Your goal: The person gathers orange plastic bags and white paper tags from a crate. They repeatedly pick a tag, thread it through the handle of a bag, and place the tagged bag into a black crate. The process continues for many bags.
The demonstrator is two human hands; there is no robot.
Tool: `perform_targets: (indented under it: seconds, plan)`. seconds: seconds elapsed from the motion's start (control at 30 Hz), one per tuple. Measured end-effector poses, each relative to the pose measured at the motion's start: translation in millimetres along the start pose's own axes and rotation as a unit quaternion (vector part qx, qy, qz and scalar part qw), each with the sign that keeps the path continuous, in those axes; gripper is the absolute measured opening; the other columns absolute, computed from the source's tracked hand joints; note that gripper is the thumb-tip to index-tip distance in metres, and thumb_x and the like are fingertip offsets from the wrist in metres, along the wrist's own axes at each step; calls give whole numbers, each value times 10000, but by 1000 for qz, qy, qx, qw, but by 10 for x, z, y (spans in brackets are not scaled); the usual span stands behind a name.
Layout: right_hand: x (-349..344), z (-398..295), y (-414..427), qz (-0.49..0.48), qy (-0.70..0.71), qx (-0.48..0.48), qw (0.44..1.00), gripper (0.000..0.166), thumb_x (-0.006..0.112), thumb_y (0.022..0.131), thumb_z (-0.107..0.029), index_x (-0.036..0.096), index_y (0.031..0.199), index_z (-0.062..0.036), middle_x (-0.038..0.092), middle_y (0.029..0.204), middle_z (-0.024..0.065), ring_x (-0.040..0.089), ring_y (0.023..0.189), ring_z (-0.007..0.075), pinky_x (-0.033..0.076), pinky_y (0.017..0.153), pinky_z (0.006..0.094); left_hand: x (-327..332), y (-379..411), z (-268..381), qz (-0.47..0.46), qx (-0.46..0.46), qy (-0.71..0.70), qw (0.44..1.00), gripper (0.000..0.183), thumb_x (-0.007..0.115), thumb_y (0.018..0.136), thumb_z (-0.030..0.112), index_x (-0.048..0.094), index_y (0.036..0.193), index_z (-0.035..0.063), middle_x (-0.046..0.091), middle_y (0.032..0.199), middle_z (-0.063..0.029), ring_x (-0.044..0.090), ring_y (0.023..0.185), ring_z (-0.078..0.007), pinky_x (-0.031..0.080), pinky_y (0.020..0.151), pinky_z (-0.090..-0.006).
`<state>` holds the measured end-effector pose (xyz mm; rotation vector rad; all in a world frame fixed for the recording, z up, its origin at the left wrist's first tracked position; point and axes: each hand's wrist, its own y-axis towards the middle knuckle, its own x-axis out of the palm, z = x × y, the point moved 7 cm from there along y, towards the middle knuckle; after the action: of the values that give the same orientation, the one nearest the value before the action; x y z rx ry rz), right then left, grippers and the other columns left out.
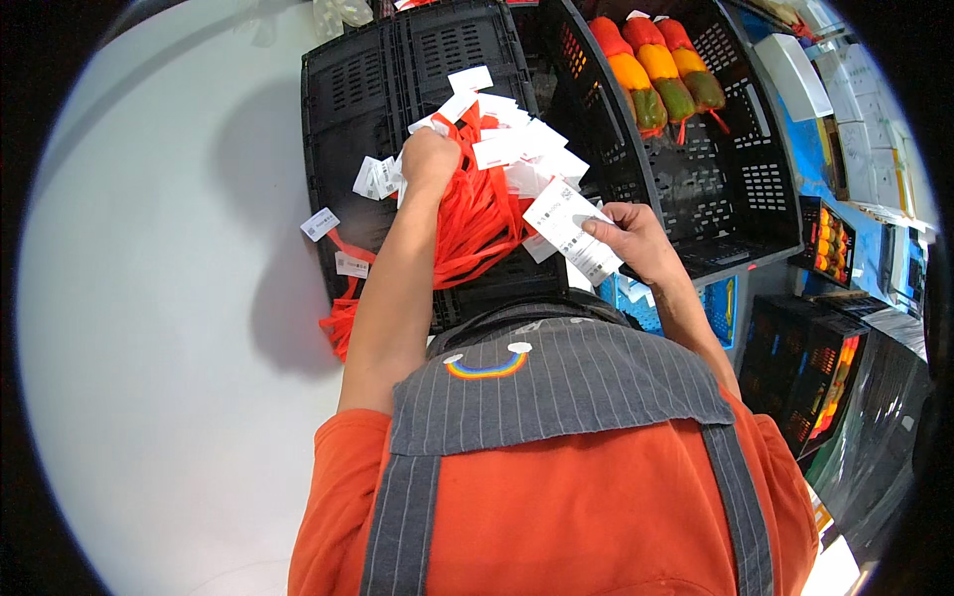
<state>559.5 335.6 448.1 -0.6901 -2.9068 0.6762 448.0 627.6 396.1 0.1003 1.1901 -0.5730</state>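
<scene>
My right hand (633, 237) pinches a printed white label (574, 231) between thumb and fingers. A red mesh strip seems to run up to its left edge. My left hand (432, 160) is curled at the far left of a heap of red mesh net bags (481, 216), closed on a white tag (438, 125); its fingertips are mostly hidden. Many more white labels (533, 145) lie fanned over the heap. The bags rest on an upturned or folded black plastic crate (358, 82). Further tags (320, 223) and red mesh (339, 324) hang over its left side.
At right stands an open black crate (745, 231) holding several netted rows of red, yellow and green bell peppers (656, 67). A blue plastic basket (719, 309) sits below it. Farther right are more pepper crates (827, 242) and white boxes (794, 74). Pale floor or wall (149, 298) spans the left.
</scene>
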Motion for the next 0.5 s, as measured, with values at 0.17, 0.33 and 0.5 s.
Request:
perform_targets:
  seconds: [0.17, 0.33, 0.5]
  plan:
    - [-31, -57, 29, 13, -35, -6, 999, 250, 718, 816, -228, 678, 819, 18, 608, 674, 7, 499, 618, 53, 417, 552, 239, 115, 30, -352, -5, -23, -273, 962, 361, 569, 830, 294, 677, 847, -50, 668, 713, -178, 678, 676, -240, 533, 593, -353]
    - [149, -205, 107, -18, -47, -21, 999, 276, 714, 816, -243, 678, 827, 31, 602, 676, 11, 497, 620, 56, 419, 556, 244, -54, -93, 141, -35, 3, -78, 996, 410, 656, 769, 291, 630, 891, -99, 648, 883, -274, 647, 876, -372, 501, 808, -416]
    - [166, -282, 74, -23, -32, -45, 998, 254, 720, 814, -240, 678, 831, 10, 627, 688, 17, 527, 619, 57, 422, 559, 225, -12, -57, 145, 5, -48, -63, 997, 353, 600, 764, 134, 543, 1005, -118, 605, 993, -322, 606, 956, -422, 487, 851, -428]
